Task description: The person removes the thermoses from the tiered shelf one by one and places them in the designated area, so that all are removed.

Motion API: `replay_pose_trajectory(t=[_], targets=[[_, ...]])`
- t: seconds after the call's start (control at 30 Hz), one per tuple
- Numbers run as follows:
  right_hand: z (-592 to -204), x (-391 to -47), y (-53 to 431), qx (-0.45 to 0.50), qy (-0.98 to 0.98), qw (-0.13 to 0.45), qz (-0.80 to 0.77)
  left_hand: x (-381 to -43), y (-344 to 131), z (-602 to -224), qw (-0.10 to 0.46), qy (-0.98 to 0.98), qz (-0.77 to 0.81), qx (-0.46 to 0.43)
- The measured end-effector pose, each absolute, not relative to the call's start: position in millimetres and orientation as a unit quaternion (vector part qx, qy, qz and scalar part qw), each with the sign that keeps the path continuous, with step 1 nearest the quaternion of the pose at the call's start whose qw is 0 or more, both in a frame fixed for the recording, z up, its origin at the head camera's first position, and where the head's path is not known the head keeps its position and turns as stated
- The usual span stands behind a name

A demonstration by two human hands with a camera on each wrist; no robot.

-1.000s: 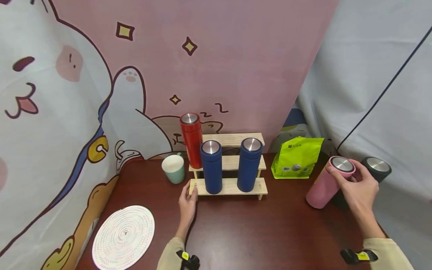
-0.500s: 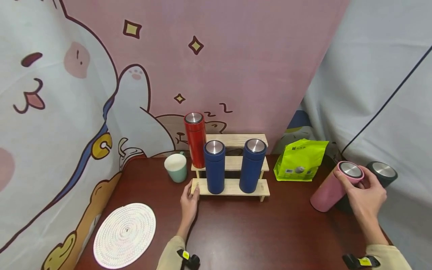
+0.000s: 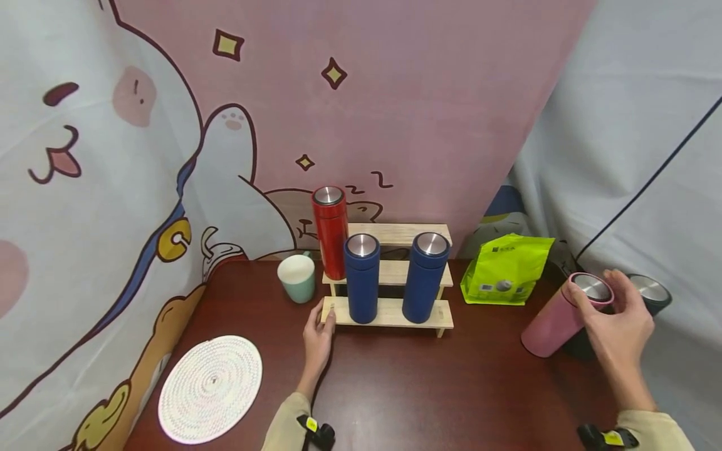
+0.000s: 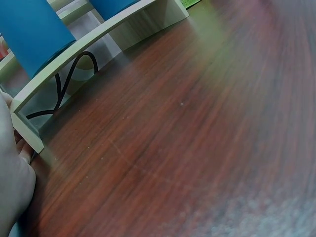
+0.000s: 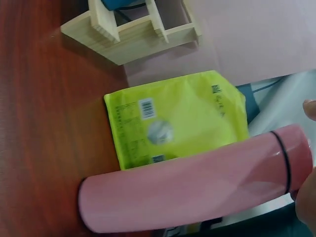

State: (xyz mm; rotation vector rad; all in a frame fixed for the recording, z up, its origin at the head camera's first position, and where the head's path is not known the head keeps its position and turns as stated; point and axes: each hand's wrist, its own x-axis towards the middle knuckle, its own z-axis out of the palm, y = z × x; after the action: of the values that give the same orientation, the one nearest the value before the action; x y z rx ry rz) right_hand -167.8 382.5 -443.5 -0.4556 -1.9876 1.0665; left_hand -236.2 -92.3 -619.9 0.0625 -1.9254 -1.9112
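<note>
My left hand [image 3: 318,341] grips the left end of the lowest tier of a wooden step rack [image 3: 389,311], thumb on top. Two blue thermos bottles [image 3: 362,282] [image 3: 425,279] stand on that tier, and a red thermos [image 3: 331,238] stands behind at the left, on the tier above. At the right, a pink thermos [image 3: 555,319] stands on the table. My right hand [image 3: 620,329] is spread around its steel-topped lid. In the right wrist view the thumb [image 5: 310,109] is apart from the pink lid, while another finger [image 5: 307,200] lies right at its other side.
A dark thermos [image 3: 654,295] stands behind the right hand, partly hidden. A lime-green pouch [image 3: 507,269] stands between rack and pink thermos. Left of the rack is a mint mug [image 3: 299,282]; a round woven mat [image 3: 211,388] lies at front left. Printed cloth [image 3: 451,113] hangs behind.
My right hand's fingers have loosened from the pink thermos's lid and spread apart. The left hand keeps its grip on the rack. The head view has shifted slightly.
</note>
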Motion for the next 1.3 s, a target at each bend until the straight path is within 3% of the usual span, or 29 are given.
replay_pose_trajectory(t=[0.33, 0.63, 0.87, 1.3], targets=[[-406.6, -184.4, 370.0, -0.105, -0.802, 0.413, 0.420, -234.0, -92.6, -613.9, 0.177, -0.700, -0.691, 0.043], [-382.0, -210.1, 351.6, -0.081, -0.791, 0.394, 0.461, -232.5, -94.0, -611.0, 0.178, -0.703, -0.686, 0.055], [-366.3, -228.1, 329.4, -0.053, -0.759, 0.394, 0.516, -219.9, -93.6, -584.8, 0.181, -0.704, -0.685, 0.048], [-338.6, -243.7, 284.4, 0.008, -0.705, 0.372, 0.604, -220.7, -93.1, -581.1, 0.167, -0.705, -0.688, 0.038]])
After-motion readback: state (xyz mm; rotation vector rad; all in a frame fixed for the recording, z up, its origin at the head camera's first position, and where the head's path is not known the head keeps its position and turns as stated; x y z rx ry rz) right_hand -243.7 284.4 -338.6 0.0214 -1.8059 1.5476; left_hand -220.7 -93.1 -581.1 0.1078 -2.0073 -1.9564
